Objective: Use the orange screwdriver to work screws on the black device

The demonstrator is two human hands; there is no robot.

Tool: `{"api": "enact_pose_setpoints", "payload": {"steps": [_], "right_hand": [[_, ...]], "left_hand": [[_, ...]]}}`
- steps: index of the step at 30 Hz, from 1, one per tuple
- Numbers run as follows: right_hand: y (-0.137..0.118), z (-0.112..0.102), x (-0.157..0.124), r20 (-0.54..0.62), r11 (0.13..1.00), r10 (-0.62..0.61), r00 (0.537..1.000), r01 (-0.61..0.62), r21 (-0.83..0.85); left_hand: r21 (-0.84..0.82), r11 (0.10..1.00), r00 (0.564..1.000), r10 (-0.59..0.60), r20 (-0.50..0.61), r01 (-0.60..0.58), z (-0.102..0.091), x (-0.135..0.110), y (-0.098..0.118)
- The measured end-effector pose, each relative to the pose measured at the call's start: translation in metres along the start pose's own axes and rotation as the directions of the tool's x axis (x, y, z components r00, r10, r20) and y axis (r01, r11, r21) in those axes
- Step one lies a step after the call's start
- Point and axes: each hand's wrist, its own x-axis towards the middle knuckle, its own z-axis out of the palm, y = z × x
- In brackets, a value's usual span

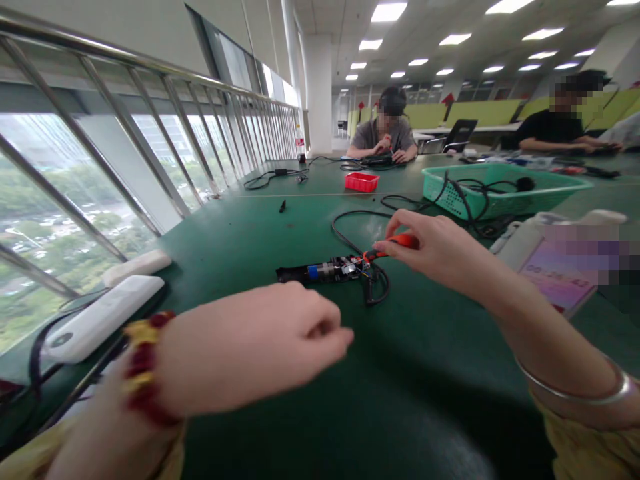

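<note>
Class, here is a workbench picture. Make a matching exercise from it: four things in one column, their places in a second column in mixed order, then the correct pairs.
Things
1. orange-handled screwdriver
2. red tray
3. green basket
4. white device

Places
A. at the left, by the window rail
B. gripped in the right hand
C. at the right, with black cables in it
D. farther up the table, left of the basket

Pairs: 1-B, 2-D, 3-C, 4-A

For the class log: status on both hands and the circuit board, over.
Left hand curled shut, nothing seen in it. Right hand grips orange-handled tool, tip at circuit board. Black cable looped at the board's right end.
</note>
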Motion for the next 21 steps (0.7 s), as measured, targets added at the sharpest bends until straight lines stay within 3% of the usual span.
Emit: {"api": "enact_pose_setpoints", "payload": {"steps": [1, 2, 4, 5, 9, 12, 17, 21], "right_hand": [[0.000, 0.000, 0.000, -0.008, 1.000, -0.015, 1.000, 0.015, -0.003], [0.001, -0.001, -0.001, -0.015, 0.999, -0.039, 0.999, 0.039, 0.006], [0.003, -0.002, -0.001, -0.016, 0.995, -0.092, 0.996, 0.093, 0.036], [0.003, -0.002, -0.001, -0.013, 0.994, -0.105, 0.994, 0.106, 0.038], [0.002, -0.004, -0.002, -0.036, 0.995, -0.042, 0.998, 0.038, -0.096], [-0.001, -0.006, -0.002, -0.062, 0.984, -0.001, 0.998, -0.010, -0.180], [-0.004, -0.010, -0.002, 0.049, 0.986, -0.160, 0.986, 0.162, -0.034], [-0.009, -0.010, -0.005, 0.015, 0.990, -0.043, 0.999, 0.045, -0.130]], "left_hand": [[0.025, 0.997, 0.989, 0.064, 0.131, -0.068, -0.006, 0.010, 0.007], [0.091, 0.995, 0.984, 0.033, 0.174, -0.049, -0.008, 0.021, 0.015], [0.206, 0.973, 0.990, -0.122, 0.076, 0.104, 0.001, 0.041, 0.029], [0.213, 0.968, 0.989, -0.142, 0.028, 0.133, 0.012, 0.049, 0.034], [0.160, 0.983, 0.987, -0.066, -0.148, 0.090, 0.068, 0.064, 0.033], [0.104, 0.994, 0.982, -0.007, -0.188, 0.027, 0.092, 0.068, 0.020], [0.019, 0.999, 0.978, 0.050, -0.203, -0.047, 0.094, 0.074, 0.004], [-0.056, 0.993, 0.972, 0.091, -0.218, -0.105, 0.093, 0.076, -0.002]]}}
